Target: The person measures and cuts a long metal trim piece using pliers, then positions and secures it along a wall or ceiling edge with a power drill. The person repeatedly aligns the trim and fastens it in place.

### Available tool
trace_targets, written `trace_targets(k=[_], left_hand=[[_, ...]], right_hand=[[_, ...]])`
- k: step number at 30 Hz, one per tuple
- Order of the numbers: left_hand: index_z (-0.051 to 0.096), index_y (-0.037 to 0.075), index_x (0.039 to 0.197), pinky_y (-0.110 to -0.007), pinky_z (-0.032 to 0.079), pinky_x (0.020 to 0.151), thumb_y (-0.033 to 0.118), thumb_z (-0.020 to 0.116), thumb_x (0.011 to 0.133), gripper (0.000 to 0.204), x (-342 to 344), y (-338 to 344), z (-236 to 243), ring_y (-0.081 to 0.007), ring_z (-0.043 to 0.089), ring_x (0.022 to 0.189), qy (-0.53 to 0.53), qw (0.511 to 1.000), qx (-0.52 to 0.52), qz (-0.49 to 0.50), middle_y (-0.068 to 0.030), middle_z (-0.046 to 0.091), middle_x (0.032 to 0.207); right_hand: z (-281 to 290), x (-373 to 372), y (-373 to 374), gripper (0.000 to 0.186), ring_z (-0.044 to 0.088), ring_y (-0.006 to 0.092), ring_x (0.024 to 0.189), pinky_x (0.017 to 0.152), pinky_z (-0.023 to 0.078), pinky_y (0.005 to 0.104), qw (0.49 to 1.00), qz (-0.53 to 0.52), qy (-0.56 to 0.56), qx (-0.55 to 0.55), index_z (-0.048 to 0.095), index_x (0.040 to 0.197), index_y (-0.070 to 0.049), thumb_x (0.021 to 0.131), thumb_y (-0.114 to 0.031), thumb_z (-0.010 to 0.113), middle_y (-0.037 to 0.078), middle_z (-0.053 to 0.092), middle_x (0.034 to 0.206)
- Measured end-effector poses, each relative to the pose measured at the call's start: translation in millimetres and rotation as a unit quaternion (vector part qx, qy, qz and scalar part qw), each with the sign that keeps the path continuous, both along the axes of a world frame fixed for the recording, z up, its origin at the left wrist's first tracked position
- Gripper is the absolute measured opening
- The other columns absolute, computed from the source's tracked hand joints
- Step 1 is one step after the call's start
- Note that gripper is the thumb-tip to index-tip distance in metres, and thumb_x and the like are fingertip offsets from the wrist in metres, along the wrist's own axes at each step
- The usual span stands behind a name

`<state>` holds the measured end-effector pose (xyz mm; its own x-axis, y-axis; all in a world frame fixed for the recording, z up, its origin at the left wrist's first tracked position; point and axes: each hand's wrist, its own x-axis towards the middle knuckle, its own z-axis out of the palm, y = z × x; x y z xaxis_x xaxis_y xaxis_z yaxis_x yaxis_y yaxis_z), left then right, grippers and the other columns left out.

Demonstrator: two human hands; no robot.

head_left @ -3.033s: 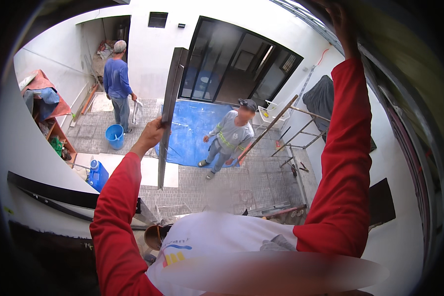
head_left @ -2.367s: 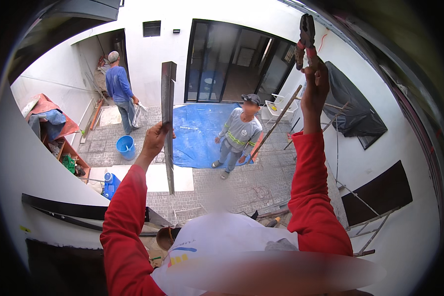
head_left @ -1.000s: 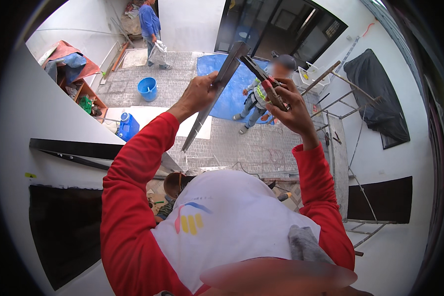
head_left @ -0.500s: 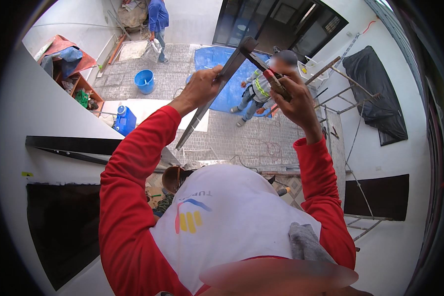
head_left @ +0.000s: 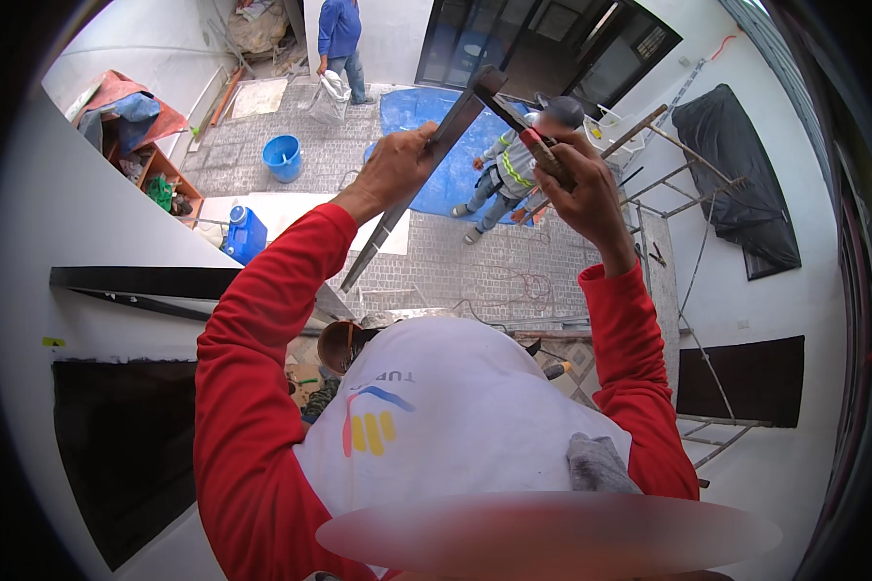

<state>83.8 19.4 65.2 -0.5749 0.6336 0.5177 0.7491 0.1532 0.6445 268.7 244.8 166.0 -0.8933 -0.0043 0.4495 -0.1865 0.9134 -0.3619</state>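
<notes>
My left hand (head_left: 397, 172), raised on the left, is closed around a long dark metal profile (head_left: 373, 254) that slants up to the right. Its upper end has a short squared top. In my right hand (head_left: 586, 194) is a hand tool (head_left: 533, 142) with a dark narrow front and a worn red-and-brown handle; its exact kind is unclear. The tool's front meets or overlaps the profile's upper end; whether it grips the metal I cannot tell.
Below, a person in a reflective vest (head_left: 507, 174) stands by a blue tarp (head_left: 436, 184). Another in blue (head_left: 339, 34) carries a white sack (head_left: 329, 100). A blue bucket (head_left: 283, 160), a blue jug (head_left: 246, 235) and metal scaffolding (head_left: 693, 205) are around me.
My right hand and the tool have shifted slightly. The person in blue has moved to the right with the sack. My left hand keeps its hold on the profile.
</notes>
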Motion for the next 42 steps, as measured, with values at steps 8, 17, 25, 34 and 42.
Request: trace_targets(k=[8,17,25,34,42], left_hand=[[0.062,0.001,0.116,-0.044,0.052,0.066,0.000,0.059,0.094,0.022,1,2,-4,-0.0378,0.069,0.072,0.017,1.000,-0.004,-0.003,-0.0247,0.067,0.082],[0.061,0.006,0.127,-0.037,0.061,0.079,0.017,0.067,0.100,0.030,-2,6,22,-0.0234,0.073,0.095,-0.016,0.993,0.111,-0.023,-0.0121,0.070,0.107],[0.070,0.003,0.118,-0.034,0.062,0.087,0.022,0.075,0.096,0.029,-2,13,57,-0.0196,0.073,0.101,-0.017,0.985,0.170,-0.036,-0.0102,0.074,0.109],[0.073,-0.001,0.112,-0.029,0.061,0.082,0.010,0.073,0.096,0.020,2,5,61,-0.0150,0.074,0.092,-0.063,0.986,0.138,-0.064,-0.0096,0.077,0.099],[0.072,-0.002,0.115,-0.028,0.059,0.082,0.004,0.069,0.097,0.019,1,-7,60,-0.0121,0.070,0.090,-0.051,0.987,0.099,-0.116,-0.0062,0.074,0.099]], right_hand=[[0,4,-2,0.027,0.069,0.0321,0.085,0.073,0.054,0.0408,0.997,0.018,0.067,0.029,0.070,0.111,-0.003,0.087,-0.015,0.075,0.015,0.066,0.107],[-5,7,-7,0.024,0.072,0.0305,0.094,0.076,0.056,0.0378,0.999,-0.003,0.035,0.030,0.065,0.101,0.001,0.086,-0.013,0.079,0.017,0.065,0.122],[-6,6,-14,0.033,0.069,0.0369,0.083,0.068,0.054,0.0453,0.994,0.023,0.090,0.065,0.059,0.101,-0.005,0.079,-0.010,0.083,0.015,0.066,0.101],[-15,9,-13,0.042,0.068,0.0296,0.076,0.063,0.053,0.0416,0.996,0.011,0.044,0.081,0.056,0.097,-0.006,0.074,-0.010,0.090,0.011,0.063,0.094],[-16,12,-5,0.017,0.066,0.0282,0.072,0.061,0.053,0.0402,0.987,0.081,0.078,0.118,0.064,0.093,-0.004,0.090,-0.016,0.076,0.008,0.065,0.089]])
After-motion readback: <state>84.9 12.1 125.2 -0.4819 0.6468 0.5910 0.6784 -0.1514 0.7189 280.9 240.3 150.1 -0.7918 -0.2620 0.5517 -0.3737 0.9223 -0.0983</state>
